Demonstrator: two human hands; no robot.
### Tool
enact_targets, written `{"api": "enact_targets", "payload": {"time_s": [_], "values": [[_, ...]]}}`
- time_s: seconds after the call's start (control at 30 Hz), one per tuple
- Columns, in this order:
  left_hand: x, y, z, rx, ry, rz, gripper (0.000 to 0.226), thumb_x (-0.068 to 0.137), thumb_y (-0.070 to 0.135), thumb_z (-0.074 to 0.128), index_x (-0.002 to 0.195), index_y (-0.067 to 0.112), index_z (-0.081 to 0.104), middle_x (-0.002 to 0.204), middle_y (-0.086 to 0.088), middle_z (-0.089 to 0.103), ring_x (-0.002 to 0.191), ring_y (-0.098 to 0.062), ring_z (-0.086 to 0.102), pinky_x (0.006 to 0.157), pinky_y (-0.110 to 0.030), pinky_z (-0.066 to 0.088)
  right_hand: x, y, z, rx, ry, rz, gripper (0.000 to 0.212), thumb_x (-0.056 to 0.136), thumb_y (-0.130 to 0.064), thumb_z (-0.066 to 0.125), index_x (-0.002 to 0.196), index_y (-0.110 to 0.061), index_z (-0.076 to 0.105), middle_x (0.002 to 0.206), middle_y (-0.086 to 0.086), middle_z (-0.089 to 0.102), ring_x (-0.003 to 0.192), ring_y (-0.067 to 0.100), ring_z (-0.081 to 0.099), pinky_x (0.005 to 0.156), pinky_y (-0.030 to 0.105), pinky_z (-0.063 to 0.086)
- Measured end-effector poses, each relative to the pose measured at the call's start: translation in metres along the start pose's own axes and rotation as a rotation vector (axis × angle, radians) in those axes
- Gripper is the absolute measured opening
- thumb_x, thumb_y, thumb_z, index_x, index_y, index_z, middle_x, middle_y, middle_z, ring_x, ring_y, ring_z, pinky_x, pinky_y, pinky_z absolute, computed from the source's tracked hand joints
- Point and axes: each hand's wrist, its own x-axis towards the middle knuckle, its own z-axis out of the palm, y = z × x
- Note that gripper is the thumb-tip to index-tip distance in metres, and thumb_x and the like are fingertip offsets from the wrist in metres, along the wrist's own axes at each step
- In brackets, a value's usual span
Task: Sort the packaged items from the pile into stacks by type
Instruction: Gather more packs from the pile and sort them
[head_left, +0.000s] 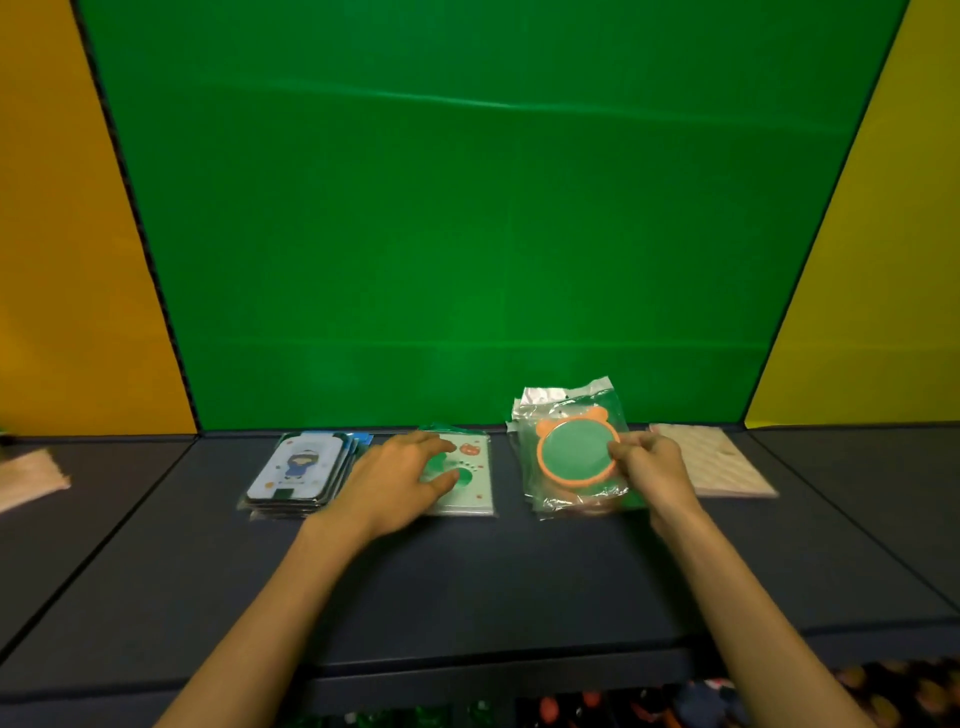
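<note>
A: Left hand (400, 480) lies flat, fingers spread, on the green card stack (462, 478) mid-desk (467, 587).

B: Right hand (654, 467) pinches the bagged orange-rimmed round item (574, 454) atop its stack. Character packs (298, 470) sit far left, the pale quilted stack (711, 460) far right.

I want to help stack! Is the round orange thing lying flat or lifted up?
Tipped up a little: the right hand pinches the round orange item by its edge above its stack.

No readable text, labels or numbers; packaging prints too blurred to make out.
</note>
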Motion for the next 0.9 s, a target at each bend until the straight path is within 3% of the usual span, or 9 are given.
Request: {"api": "enact_targets", "payload": {"time_s": [0.17, 0.37, 0.6, 0.9], "values": [[0.007, 0.014, 0.012, -0.023, -0.004, -0.035, 0.050, 0.093, 0.059, 0.046, 0.136, 0.034, 0.053, 0.145, 0.007, 0.051, 0.131, -0.017, 0.049, 0.107, -0.042, 0.041, 0.020, 0.025, 0.002, -0.193, 0.030, 0.002, 0.004, 0.080, -0.017, 0.067, 0.078, -0.013, 0.068, 0.082, 0.005, 0.072, 0.084, 0.028, 0.067, 0.077, 0.039, 0.055], [0.004, 0.020, 0.013, -0.047, 0.017, -0.086, 0.049, 0.092, 0.057, 0.051, 0.134, 0.032, 0.056, 0.142, 0.007, 0.055, 0.128, -0.017, 0.052, 0.105, -0.040, 0.043, 0.018, 0.034, -0.002, -0.508, 0.026, -0.103, 0.015, 0.081, -0.022, 0.067, 0.087, -0.009, 0.069, 0.092, 0.013, 0.070, 0.092, 0.034, 0.063, 0.075, 0.035, 0.045], [-0.011, 0.029, 0.001, -0.034, 0.050, -0.165, 0.044, 0.094, 0.052, 0.053, 0.133, 0.031, 0.057, 0.142, 0.006, 0.054, 0.126, -0.019, 0.053, 0.102, -0.038, 0.044, 0.006, 0.018, -0.001, -0.868, 0.013, -0.385, 0.045, 0.090, -0.028, 0.058, 0.131, -0.010, 0.057, 0.127, 0.017, 0.055, 0.120, 0.037, 0.048, 0.097, 0.045, 0.041], [-0.068, 0.013, -0.030, 0.164, 0.173, -0.316, 0.061, 0.091, 0.060, 0.042, 0.142, 0.030, 0.049, 0.147, 0.001, 0.050, 0.132, -0.024, 0.049, 0.105, -0.046, 0.044, -0.047, -0.019, 0.074, -0.801, -0.446, -0.835, 0.042, 0.096, -0.036, 0.053, 0.136, -0.025, 0.056, 0.130, 0.001, 0.056, 0.121, 0.024, 0.051, 0.101, 0.038, 0.037]]}}
